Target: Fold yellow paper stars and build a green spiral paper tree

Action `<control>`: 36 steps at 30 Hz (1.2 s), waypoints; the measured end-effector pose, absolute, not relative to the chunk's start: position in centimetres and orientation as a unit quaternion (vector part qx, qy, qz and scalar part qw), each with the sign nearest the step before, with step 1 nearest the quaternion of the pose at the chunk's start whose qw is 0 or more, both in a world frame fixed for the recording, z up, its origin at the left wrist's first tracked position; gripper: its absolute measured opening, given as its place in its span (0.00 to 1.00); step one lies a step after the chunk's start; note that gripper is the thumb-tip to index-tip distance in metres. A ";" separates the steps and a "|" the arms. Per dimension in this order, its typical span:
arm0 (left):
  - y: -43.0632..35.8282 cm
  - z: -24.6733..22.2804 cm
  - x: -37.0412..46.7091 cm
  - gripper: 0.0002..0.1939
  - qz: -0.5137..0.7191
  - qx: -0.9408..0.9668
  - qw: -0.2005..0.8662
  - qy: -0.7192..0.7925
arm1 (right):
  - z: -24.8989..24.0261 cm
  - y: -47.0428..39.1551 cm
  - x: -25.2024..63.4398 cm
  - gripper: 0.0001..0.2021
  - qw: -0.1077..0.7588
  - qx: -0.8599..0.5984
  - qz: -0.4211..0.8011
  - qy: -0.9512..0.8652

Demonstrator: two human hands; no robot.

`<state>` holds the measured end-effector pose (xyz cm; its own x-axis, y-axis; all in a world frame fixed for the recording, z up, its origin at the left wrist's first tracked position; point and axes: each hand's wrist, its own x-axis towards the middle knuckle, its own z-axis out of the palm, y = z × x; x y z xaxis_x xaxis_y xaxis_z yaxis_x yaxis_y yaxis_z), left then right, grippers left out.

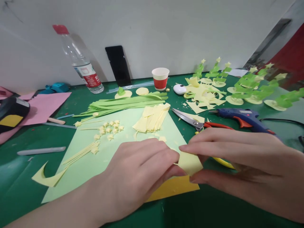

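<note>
A pale yellow piece of paper [190, 163] is held between my two hands, bent across its middle. My left hand [144, 171] is closed, with fingertips and thumb pinching the paper's left end. On the right side, my right hand [239, 158] pinches the paper between thumb and fingers. Both hands are over the lower right of a light green sheet [118, 139]. Several small yellow paper stars [110, 129] and a stack of yellow strips [152, 118] lie on that sheet. Scissors [190, 120] rest behind my right hand, their handles partly hidden.
Green strips [123, 104], a paper cup [160, 78], a phone [118, 65] and a bottle [87, 71] stand or lie at the back. Right are a glue gun [244, 117], yellow scraps [201, 93] and green paper plants [251, 82]. A pen [41, 151] and pink paper [45, 106] lie left.
</note>
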<state>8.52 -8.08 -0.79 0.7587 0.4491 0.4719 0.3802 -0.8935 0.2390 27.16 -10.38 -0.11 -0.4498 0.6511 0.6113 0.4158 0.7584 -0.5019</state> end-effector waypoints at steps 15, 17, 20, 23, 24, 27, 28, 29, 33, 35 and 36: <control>-8.3 -0.6 7.8 0.17 0.219 0.953 0.041 0.207 | -1.9 -10.8 27.2 0.08 0.393 -0.356 0.157 -0.833; -8.3 -0.5 7.8 0.19 0.213 0.954 0.032 0.208 | -2.0 -10.8 27.2 0.10 0.397 -0.363 0.153 -0.829; -8.2 -0.5 7.9 0.20 0.211 0.954 0.029 0.210 | -1.4 -10.5 27.4 0.06 0.356 -0.335 0.145 -0.860; -8.2 -0.5 8.1 0.19 0.216 0.953 0.038 0.207 | -0.5 -10.4 27.6 0.05 0.331 -0.310 0.139 -0.880; -8.1 -0.5 8.1 0.18 0.217 0.953 0.042 0.207 | -0.3 -10.4 27.6 0.05 0.334 -0.307 0.140 -0.880; -8.2 -0.4 8.3 0.17 0.211 0.953 0.051 0.213 | -0.4 -10.5 27.6 0.05 0.352 -0.298 0.145 -0.875; -8.3 -0.3 8.3 0.17 0.209 0.953 0.051 0.212 | -0.5 -10.6 27.5 0.05 0.355 -0.293 0.151 -0.875; -8.4 -0.2 8.4 0.18 0.210 0.954 0.048 0.206 | -0.7 -10.7 27.4 0.05 0.355 -0.292 0.163 -0.873; -9.1 -0.5 8.6 0.20 0.233 0.955 0.006 0.183 | -1.5 -10.8 27.0 0.03 0.328 -0.293 0.250 -0.863; -9.3 -1.1 8.6 0.20 0.236 0.953 0.005 0.188 | -1.5 -10.7 27.0 0.03 0.306 -0.287 0.286 -0.861; -9.3 -1.5 8.5 0.19 0.246 0.951 0.014 0.186 | -1.4 -10.6 27.0 0.04 0.296 -0.281 0.301 -0.862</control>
<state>8.49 -9.26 -1.49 0.8097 0.3608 0.4629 0.3470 -0.9304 0.1182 26.99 -10.58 -1.42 -0.6666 0.6628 0.3410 0.3071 0.6611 -0.6846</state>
